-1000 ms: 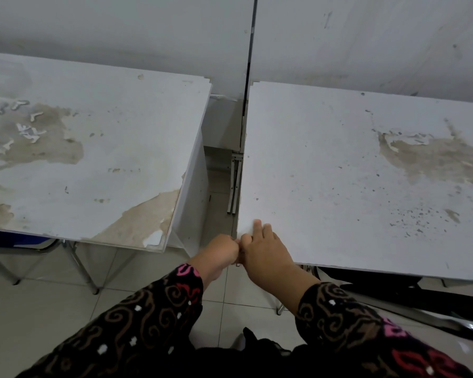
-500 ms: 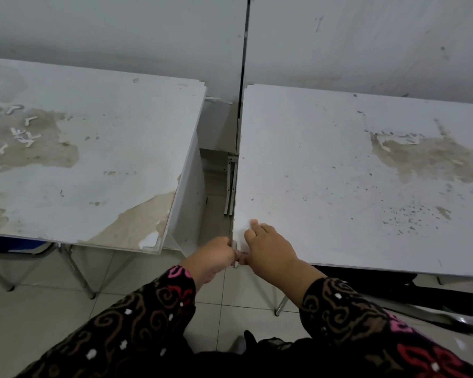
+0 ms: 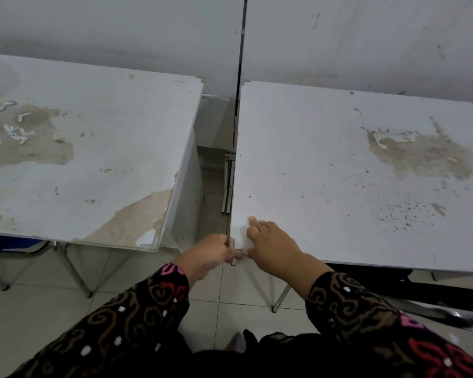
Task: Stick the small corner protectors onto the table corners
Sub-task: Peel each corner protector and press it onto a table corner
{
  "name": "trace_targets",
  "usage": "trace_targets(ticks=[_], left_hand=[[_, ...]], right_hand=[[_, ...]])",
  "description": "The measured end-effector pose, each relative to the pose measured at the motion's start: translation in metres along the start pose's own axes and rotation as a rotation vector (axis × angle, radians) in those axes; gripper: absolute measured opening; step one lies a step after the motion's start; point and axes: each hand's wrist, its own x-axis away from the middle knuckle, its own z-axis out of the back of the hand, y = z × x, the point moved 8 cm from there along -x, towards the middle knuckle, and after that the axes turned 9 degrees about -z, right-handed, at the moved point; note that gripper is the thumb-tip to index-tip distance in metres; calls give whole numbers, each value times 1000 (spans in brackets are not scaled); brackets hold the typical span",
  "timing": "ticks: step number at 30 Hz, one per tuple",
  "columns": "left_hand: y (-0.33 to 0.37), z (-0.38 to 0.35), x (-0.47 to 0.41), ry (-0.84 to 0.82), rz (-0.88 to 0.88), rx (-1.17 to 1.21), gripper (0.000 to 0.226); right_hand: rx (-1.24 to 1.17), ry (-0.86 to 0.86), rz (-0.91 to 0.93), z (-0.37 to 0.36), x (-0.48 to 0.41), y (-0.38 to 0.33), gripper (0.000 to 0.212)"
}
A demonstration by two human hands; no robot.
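Note:
A small clear corner protector (image 3: 236,249) sits on the near left corner of the right white table (image 3: 339,173). My left hand (image 3: 206,255) is curled beside that corner, its fingers pinching the protector from the left side. My right hand (image 3: 271,248) lies on the tabletop just right of the corner, fingers straight and flat on the surface, thumb side against the front edge by the protector. Most of the protector is hidden between the two hands.
A second worn white table (image 3: 93,159) stands to the left, its near right corner (image 3: 150,241) peeling. Several small white scraps (image 3: 14,132) lie at its far left. A narrow gap with tiled floor (image 3: 213,214) separates the tables. A wall runs behind.
My right hand has slid a little to the right, uncovering part of the corner and the protector. My left hand stays pinched at the corner's left side.

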Motion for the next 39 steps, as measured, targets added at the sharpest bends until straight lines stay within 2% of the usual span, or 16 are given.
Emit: trace_targets(ticks=[5, 10, 15, 22, 28, 34, 36, 39], left_hand=[[-7, 1, -3, 81, 34, -31, 12], [-4, 5, -1, -20, 47, -3, 4], [-14, 15, -10, 81, 122, 98, 21], [-6, 11, -15, 155, 89, -7, 25], [-9, 10, -15, 159, 104, 15, 27], [-9, 7, -3, 11, 53, 54, 15], [-8, 2, -1, -32, 34, 65, 19], [-5, -1, -1, 30, 19, 44, 23]], right_hand=[[-39, 42, -64, 0, -5, -6, 47], [-63, 41, -77, 0, -5, -6, 50], [-72, 35, -68, 1, -1, -5, 54], [-63, 52, -58, -1, -1, -5, 55], [-38, 81, -103, -3, -1, -13, 72], [35, 106, -88, -7, -3, -19, 59], [38, 102, -65, -8, 0, -16, 54], [30, 103, -41, -7, 1, -12, 52]])
